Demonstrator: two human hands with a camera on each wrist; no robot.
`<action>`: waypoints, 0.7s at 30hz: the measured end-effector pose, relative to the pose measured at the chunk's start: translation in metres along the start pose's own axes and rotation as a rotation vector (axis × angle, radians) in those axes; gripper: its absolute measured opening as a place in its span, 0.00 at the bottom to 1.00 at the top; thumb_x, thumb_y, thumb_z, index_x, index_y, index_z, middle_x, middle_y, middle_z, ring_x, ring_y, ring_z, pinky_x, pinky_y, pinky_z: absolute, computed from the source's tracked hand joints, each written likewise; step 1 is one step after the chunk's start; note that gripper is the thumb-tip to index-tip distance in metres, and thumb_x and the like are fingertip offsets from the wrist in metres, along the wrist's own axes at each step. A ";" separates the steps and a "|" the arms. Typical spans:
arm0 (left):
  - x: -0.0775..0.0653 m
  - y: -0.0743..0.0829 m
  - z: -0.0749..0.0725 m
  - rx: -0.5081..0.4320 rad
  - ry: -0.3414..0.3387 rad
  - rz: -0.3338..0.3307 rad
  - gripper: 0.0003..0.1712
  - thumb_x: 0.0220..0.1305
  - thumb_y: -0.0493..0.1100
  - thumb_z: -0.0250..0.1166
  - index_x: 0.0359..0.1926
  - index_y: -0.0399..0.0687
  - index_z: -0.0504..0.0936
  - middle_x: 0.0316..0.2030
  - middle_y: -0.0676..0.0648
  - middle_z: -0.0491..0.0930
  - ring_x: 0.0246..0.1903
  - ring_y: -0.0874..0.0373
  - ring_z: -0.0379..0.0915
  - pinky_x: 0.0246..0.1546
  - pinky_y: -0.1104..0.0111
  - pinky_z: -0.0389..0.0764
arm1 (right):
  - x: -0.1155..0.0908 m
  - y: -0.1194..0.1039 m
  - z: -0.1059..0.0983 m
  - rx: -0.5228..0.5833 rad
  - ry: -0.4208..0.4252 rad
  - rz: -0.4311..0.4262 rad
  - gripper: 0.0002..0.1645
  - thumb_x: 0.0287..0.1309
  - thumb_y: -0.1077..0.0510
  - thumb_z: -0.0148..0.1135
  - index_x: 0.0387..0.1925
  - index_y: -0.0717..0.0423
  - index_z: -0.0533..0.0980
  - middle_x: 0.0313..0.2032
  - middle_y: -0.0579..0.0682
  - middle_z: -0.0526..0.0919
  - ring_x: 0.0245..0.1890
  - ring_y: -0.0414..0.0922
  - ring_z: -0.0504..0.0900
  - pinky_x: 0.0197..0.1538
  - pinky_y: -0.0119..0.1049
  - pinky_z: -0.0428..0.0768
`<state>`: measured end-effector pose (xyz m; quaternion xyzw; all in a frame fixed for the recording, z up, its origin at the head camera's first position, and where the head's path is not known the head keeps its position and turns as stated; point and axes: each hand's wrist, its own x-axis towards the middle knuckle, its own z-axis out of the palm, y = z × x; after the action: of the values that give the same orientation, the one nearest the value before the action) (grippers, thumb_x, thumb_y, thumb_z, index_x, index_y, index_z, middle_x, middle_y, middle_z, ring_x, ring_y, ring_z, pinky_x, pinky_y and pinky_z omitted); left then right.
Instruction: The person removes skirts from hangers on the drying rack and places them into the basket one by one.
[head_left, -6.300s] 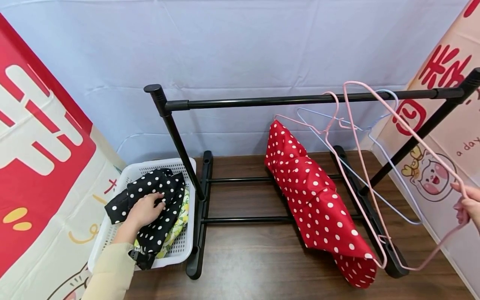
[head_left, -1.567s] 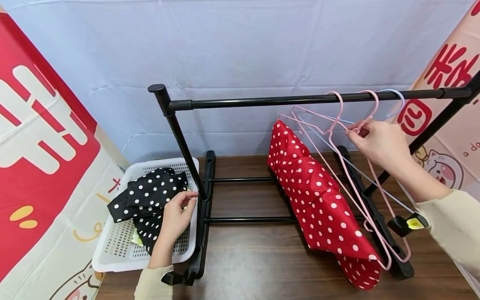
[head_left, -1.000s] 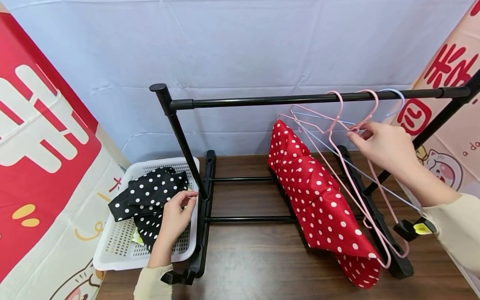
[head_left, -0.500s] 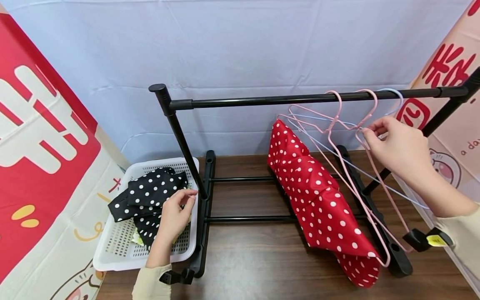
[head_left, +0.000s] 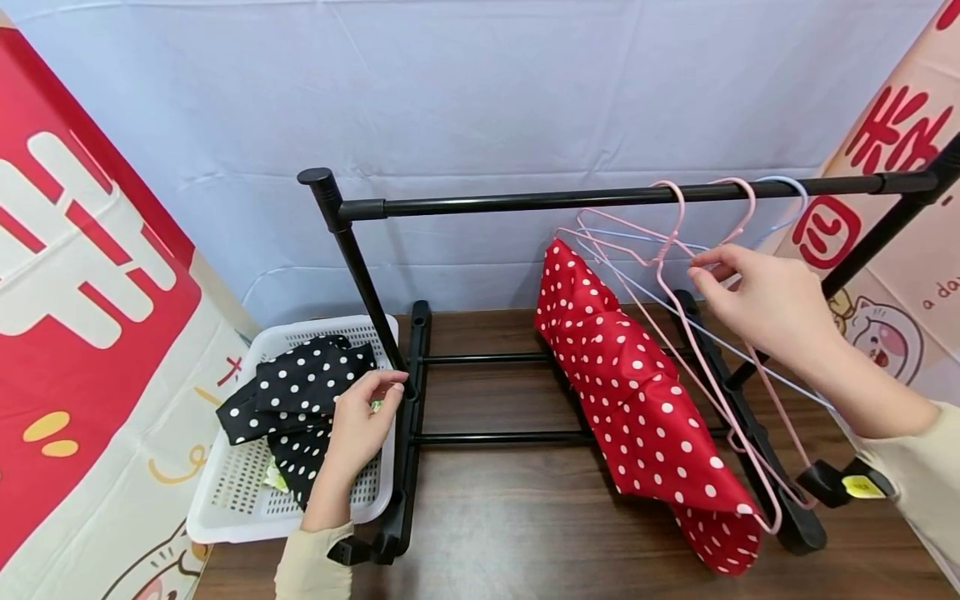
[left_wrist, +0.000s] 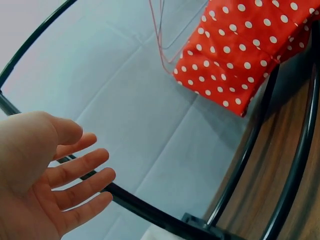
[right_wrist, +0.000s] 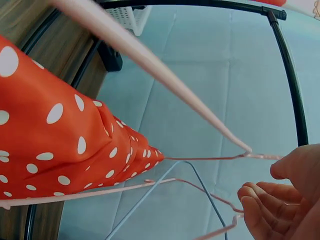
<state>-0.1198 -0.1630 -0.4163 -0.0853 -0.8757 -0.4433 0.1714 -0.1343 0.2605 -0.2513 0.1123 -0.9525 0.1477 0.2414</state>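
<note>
My right hand [head_left: 772, 304] is at the neck of an unloaded pink hanger [head_left: 742, 218], which hangs from the rack's black bar [head_left: 517, 202]. In the right wrist view its fingers [right_wrist: 267, 205] are loosely bent, with a gap to the thumb. Left of it, another pink hanger [head_left: 677, 218] carries a red cloth with white dots [head_left: 637, 392]. My left hand [head_left: 360, 425] hovers over the right side of a white basket [head_left: 225, 521], fingers relaxed and holding nothing. Black cloth with white dots [head_left: 300, 392] lies in that basket.
A pale blue hanger [head_left: 798, 200] hangs furthest right on the bar. The black rack's post [head_left: 367, 292] rises beside the basket, and its lower rails [head_left: 495, 439] cross above the brown wooden surface [head_left: 517, 533]. Printed panels stand at both sides.
The second pink hanger, earlier held out at the right, now hangs on the bar. My left hand has left the black cloth and shifted right. My right hand moved right, then back left.
</note>
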 end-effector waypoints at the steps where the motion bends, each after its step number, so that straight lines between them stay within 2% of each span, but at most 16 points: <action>1: 0.001 0.001 0.001 -0.006 0.000 0.002 0.08 0.62 0.40 0.59 0.40 0.52 0.82 0.38 0.54 0.81 0.35 0.62 0.79 0.35 0.65 0.79 | 0.001 -0.002 0.001 -0.003 -0.011 -0.001 0.15 0.58 0.54 0.57 0.42 0.59 0.79 0.30 0.61 0.83 0.17 0.51 0.77 0.14 0.34 0.61; 6: 0.005 0.004 0.006 -0.027 -0.008 0.020 0.08 0.61 0.39 0.59 0.40 0.51 0.82 0.37 0.54 0.81 0.35 0.63 0.78 0.37 0.64 0.79 | 0.007 -0.010 0.005 -0.010 -0.077 0.016 0.19 0.58 0.51 0.56 0.46 0.58 0.78 0.33 0.61 0.84 0.17 0.50 0.75 0.16 0.36 0.63; 12: 0.009 0.007 0.014 -0.033 -0.041 0.058 0.09 0.61 0.38 0.60 0.41 0.48 0.82 0.37 0.50 0.82 0.34 0.62 0.78 0.36 0.63 0.79 | 0.015 -0.014 0.010 -0.002 -0.170 0.015 0.22 0.57 0.50 0.58 0.48 0.61 0.76 0.33 0.62 0.83 0.23 0.55 0.78 0.17 0.37 0.67; 17: 0.010 0.008 0.021 -0.027 -0.063 0.087 0.09 0.61 0.38 0.60 0.42 0.48 0.82 0.37 0.49 0.82 0.33 0.61 0.78 0.33 0.63 0.79 | 0.023 -0.014 0.013 -0.005 -0.201 -0.007 0.19 0.57 0.50 0.58 0.43 0.60 0.77 0.32 0.62 0.84 0.27 0.59 0.80 0.19 0.40 0.70; 21: 0.009 0.008 0.029 -0.027 -0.072 0.096 0.09 0.61 0.38 0.60 0.41 0.50 0.82 0.35 0.51 0.81 0.32 0.62 0.78 0.29 0.69 0.78 | 0.029 -0.014 0.015 -0.001 -0.207 -0.037 0.15 0.56 0.51 0.58 0.37 0.59 0.78 0.28 0.60 0.84 0.24 0.56 0.79 0.20 0.40 0.70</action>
<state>-0.1322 -0.1346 -0.4228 -0.1456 -0.8702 -0.4428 0.1595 -0.1616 0.2389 -0.2463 0.1442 -0.9702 0.1306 0.1446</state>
